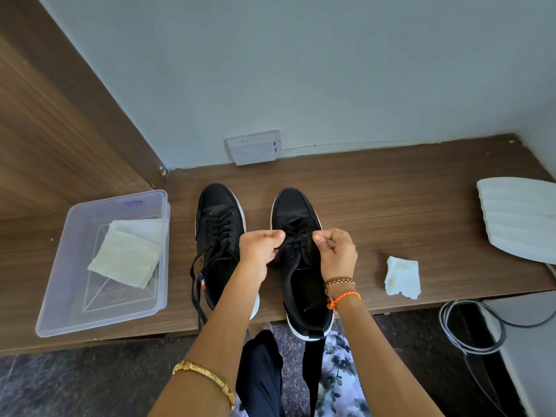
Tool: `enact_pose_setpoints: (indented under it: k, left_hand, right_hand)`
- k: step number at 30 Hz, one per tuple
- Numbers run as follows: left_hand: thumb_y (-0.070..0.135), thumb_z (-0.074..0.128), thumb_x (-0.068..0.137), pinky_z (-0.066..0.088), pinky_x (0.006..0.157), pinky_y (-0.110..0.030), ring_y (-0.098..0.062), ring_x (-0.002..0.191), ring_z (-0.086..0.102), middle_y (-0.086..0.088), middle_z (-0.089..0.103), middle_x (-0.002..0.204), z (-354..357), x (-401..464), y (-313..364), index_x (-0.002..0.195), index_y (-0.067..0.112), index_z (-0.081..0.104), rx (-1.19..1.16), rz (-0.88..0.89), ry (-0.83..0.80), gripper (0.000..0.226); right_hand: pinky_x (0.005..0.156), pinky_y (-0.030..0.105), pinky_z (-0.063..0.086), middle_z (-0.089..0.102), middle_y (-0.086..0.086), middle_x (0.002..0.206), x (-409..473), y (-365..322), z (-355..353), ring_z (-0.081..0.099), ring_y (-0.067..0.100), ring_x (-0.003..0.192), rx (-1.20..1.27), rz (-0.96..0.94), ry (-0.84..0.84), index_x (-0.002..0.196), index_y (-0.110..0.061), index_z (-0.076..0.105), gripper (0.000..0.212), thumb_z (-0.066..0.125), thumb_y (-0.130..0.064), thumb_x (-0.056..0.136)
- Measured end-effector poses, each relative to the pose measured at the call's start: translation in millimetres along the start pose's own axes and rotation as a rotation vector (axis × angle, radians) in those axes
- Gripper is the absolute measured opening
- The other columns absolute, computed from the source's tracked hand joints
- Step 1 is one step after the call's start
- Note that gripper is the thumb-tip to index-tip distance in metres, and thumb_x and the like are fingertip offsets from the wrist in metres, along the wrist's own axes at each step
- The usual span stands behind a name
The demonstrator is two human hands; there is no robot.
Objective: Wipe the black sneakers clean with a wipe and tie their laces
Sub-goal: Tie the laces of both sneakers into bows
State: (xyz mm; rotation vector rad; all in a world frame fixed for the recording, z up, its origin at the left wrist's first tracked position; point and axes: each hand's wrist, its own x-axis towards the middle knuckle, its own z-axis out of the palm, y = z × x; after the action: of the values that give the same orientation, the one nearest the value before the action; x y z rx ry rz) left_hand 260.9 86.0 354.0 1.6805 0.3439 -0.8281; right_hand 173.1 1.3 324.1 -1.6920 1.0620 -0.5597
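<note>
Head view: I'm pinching the right shoe's [301, 245] laces with left hand [260, 248] and right hand [337, 254], at six o'clock; uneven pulling risks loosening the knot.

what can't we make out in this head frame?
- Laces of the right sneaker: the left hand and right hand cover them; knot state unreadable.
- Left sneaker: the left forearm hides its heel.
- White ribbed object: cut off by the right edge.
- Blue writing on the plastic tub: too small.
- Wall plate: details too small.
</note>
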Motion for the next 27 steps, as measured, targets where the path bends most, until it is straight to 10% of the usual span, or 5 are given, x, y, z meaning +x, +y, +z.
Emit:
enact_pose_setpoints:
  k: [3, 10, 27]
  left_hand:
    - [0.006, 0.06, 0.087, 0.045, 0.075, -0.026, -0.018, 0.079, 0.056, -0.001, 0.06, 0.074, 1, -2, -11, 0.097, 0.0, 0.069, 0.27, 0.246, 0.113, 0.015]
    - [0.012, 0.049, 0.094, 0.038, 0.066, -0.029, -0.025, 0.108, 0.049, -0.008, 0.064, 0.103, -4, -7, -17, 0.099, 0.007, 0.062, 0.933, 0.592, 0.281, 0.015]
    - [0.022, 0.057, 0.091, 0.048, 0.073, -0.036, -0.023, 0.108, 0.051, -0.005, 0.069, 0.098, -24, -9, -6, 0.101, 0.012, 0.067, 0.916, 0.646, 0.135, 0.018]
  right_hand:
    - [0.095, 0.038, 0.044, 0.058, 0.01, 0.097, -6, 7, -5, 0.056, 0.034, 0.1, -0.048, 0.086, 0.053, 0.085, 0.001, 0.068, 0.008, 0.061, -0.004, 0.084]
    - [0.095, 0.04, 0.043, 0.062, 0.02, 0.107, -11, 11, -4, 0.053, 0.036, 0.106, -0.141, 0.181, 0.067, 0.089, 0.002, 0.068, 0.013, 0.06, -0.008, 0.086]
    - [0.099, 0.041, 0.04, 0.061, 0.009, 0.114, -7, -4, -18, 0.052, 0.027, 0.112, -0.22, 0.199, -0.065, 0.097, -0.014, 0.068, 0.013, 0.062, -0.015, 0.085]
